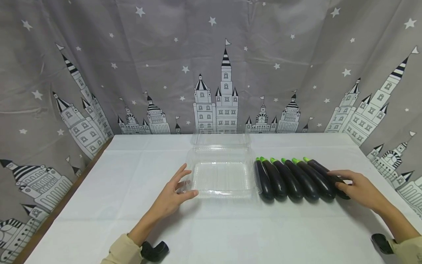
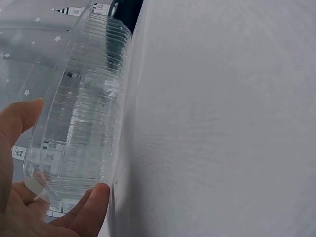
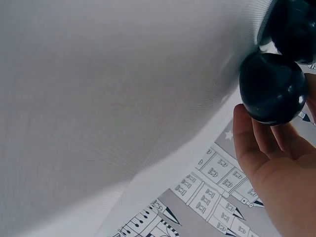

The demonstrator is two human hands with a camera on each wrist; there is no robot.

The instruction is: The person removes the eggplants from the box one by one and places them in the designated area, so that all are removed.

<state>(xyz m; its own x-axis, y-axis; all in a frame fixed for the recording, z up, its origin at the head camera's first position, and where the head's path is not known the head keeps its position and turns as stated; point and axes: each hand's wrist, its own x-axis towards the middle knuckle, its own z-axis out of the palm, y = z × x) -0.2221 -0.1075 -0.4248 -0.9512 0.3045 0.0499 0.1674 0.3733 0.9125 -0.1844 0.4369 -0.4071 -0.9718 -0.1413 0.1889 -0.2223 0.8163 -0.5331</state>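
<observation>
The right hand (image 1: pixel 357 187) curls its fingers round the blunt end of the outermost eggplant (image 1: pixel 326 176), which lies at 3 o'clock of the open clear tray (image 1: pixel 221 175) in a row of six on the white table (image 1: pixel 99 205); the left hand (image 1: pixel 171 196) rests with fingers spread and nearly straight against the tray's 9 o'clock corner. To lift cleanly, I would close the grip nearer the fruit's middle so it does not droop, and keep the tray pinned, since thin plastic skids easily. The right wrist view shows the thumb (image 3: pixel 247 143) under the rounded tip with the fingers on its far side, which the head view only suggests; the left wrist view shows thumb (image 2: pixel 91 210) and a finger touching the ribbed wall, not pinching it. Only the head view shows the whole row and the raised lid
</observation>
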